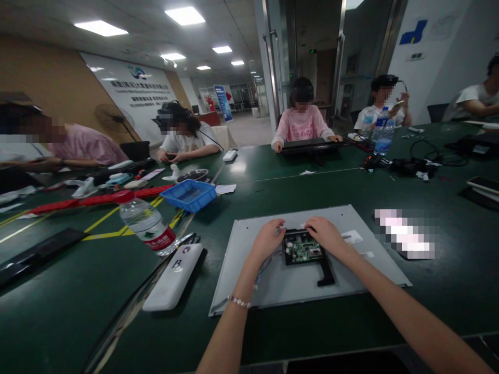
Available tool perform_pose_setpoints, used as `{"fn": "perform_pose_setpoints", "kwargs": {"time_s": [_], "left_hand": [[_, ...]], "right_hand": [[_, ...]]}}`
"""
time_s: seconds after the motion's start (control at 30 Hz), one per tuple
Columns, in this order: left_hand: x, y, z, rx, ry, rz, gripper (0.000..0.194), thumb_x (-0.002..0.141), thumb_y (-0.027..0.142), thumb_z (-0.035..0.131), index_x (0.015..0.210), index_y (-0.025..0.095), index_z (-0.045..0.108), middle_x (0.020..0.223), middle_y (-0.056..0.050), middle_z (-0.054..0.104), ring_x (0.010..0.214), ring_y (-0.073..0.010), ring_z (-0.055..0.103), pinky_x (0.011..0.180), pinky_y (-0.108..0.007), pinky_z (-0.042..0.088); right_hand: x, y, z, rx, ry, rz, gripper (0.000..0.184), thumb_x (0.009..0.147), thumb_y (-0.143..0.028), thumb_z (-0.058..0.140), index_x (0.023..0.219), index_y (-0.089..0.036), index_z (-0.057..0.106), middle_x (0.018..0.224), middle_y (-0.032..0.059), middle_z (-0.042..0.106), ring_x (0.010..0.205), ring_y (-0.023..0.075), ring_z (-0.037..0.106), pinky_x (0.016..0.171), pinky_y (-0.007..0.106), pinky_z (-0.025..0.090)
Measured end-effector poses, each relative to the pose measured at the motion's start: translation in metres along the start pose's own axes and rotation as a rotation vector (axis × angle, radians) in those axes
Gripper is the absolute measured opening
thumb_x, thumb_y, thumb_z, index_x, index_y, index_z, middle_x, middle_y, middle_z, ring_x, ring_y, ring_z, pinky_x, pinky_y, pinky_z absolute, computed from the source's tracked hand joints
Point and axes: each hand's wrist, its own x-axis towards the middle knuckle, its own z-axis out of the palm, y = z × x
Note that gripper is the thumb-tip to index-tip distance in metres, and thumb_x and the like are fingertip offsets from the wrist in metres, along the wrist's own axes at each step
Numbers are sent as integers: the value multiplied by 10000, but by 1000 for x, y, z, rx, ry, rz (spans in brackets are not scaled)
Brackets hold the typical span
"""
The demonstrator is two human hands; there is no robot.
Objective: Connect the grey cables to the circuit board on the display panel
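Observation:
A grey metal panel [351, 270] lies flat on the green table in front of me. A green circuit board [302, 249] in a black frame sits near its middle. My left hand [267, 240] rests on the panel at the board's left edge, fingers curled onto the top corner. At the board's top right edge my right hand [325, 235] presses down with bent fingers. A black bracket [325, 272] runs down from the board. Whether the fingers pinch anything is hidden.
A white plastic cover [173, 278] and a lying water bottle [146, 223] are to the left, with a blue tray [189, 195] behind them. Several other people sit around the table [273, 182]. Cables [413, 165] and bottles [384, 132] lie at the far right.

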Motion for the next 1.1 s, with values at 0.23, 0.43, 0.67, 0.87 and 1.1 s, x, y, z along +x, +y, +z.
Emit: {"fn": "perform_pose_setpoints", "kwargs": {"time_s": [0.23,0.43,0.67,0.87,1.1], "left_hand": [[-1,0,-1,52,-44,61,246,831,158,478,1028,158,625,1028,-72,655,997,-195,587,932,-312,427],[0,4,0,131,-73,99,261,834,147,460,1037,172,622,1021,-66,645,994,-187,581,927,-300,432],[2,4,3,172,-86,114,255,836,146,452,1015,170,632,1001,-63,641,979,-189,578,929,-302,433],[2,4,3,162,-84,102,256,831,148,458,1014,176,634,1003,-68,639,970,-197,582,922,-310,439],[4,3,5,162,-87,109,257,834,152,465,1024,174,636,1006,-71,639,970,-194,586,926,-310,437]], "right_hand": [[2,3,2,40,52,17,209,884,-224,467,977,-174,648,1002,69,649,962,179,575,872,274,407],[5,8,3,88,19,-27,262,838,-268,547,1062,-167,638,1085,89,620,1006,193,559,897,291,406],[9,7,3,40,2,-10,216,879,-184,476,942,-177,683,978,68,655,943,171,580,859,265,413],[5,10,-19,-30,90,13,273,916,-224,421,1055,-204,655,1041,64,650,962,179,580,855,275,419],[-4,47,-47,-236,-35,127,249,883,-204,467,991,-198,691,1042,90,659,978,209,589,855,289,421]]}}
